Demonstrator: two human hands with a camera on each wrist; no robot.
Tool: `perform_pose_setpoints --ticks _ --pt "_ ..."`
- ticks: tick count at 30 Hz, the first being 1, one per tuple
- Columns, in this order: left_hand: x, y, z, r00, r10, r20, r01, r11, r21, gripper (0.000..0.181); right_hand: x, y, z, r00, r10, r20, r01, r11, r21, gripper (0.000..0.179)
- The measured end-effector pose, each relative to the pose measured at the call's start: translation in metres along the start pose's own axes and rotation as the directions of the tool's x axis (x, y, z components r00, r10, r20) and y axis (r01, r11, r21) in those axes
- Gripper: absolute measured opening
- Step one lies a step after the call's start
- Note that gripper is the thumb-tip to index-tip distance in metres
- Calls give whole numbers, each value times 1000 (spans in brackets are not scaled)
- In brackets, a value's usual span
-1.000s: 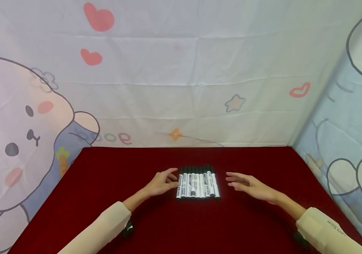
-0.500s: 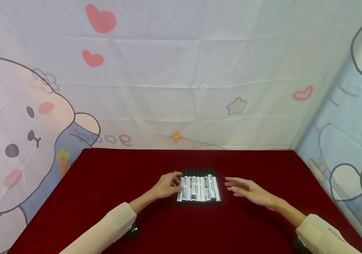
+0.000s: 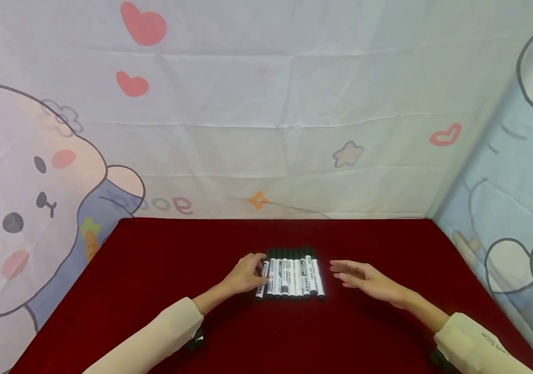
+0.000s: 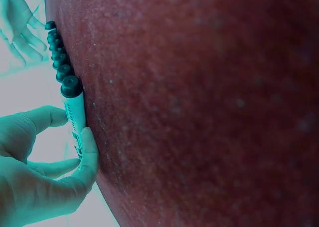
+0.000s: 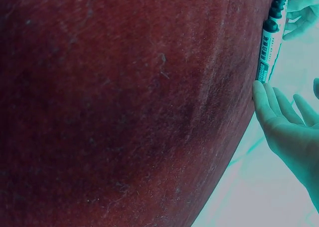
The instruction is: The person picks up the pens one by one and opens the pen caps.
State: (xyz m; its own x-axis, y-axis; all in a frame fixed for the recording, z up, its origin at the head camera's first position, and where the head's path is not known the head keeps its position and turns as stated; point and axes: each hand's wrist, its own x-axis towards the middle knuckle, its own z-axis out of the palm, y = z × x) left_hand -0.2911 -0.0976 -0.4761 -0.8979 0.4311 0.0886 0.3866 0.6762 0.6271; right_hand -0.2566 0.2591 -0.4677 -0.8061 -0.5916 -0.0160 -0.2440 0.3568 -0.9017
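Observation:
Several white markers [image 3: 297, 278] with black caps lie side by side in a row, caps pointing away from me. My left hand [image 3: 244, 275] pinches the leftmost marker [image 3: 260, 292] between thumb and fingers. That marker leans a little, its near end apart from the row. In the left wrist view, the thumb and fingers sit on either side of the white barrel [image 4: 75, 117]. My right hand [image 3: 361, 278] hovers to the right of the row with its fingers extended and nothing in it.
The markers lie on a dark red cloth-covered table [image 3: 285, 337]. Behind it hangs a pale printed curtain [image 3: 229, 150], and another printed cloth [image 3: 518, 197] closes off the right side.
My left hand has moved right to the row and taken hold of the leftmost marker, whose near end has shifted left, away from the others. My right hand has barely moved.

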Motion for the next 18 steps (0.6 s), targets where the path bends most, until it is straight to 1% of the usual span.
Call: perform_pose_setpoints --ticks 3,6,9,12,14,16,18 --pt "-2 -4 -2 1000 -7 6 7 999 33 63 1 1 1 1000 -2 10 2 1000 2 56" --pt "-4 -8 -5 1000 -1 7 1 999 39 64 1 1 -1 1000 5 12 -5 1000 17 56" --pt "-6 -12 -9 1000 3 24 -4 999 32 62 1 1 -3 1000 4 15 -4 1000 31 55" --pt "-9 -14 -14 998 7 57 -7 1000 1 59 2 1 -4 1000 0 19 -1 999 36 55" --pt "-11 -16 -17 996 1 88 3 999 -51 58 2 0 -3 1000 5 20 -6 999 43 56" --pt "-13 -17 -20 994 -18 111 30 994 -106 57 2 -1 -2 1000 10 23 -12 999 46 56" --pt "-16 -18 -21 991 -54 119 72 986 -149 55 2 -3 -1 1000 17 24 -18 999 49 56"
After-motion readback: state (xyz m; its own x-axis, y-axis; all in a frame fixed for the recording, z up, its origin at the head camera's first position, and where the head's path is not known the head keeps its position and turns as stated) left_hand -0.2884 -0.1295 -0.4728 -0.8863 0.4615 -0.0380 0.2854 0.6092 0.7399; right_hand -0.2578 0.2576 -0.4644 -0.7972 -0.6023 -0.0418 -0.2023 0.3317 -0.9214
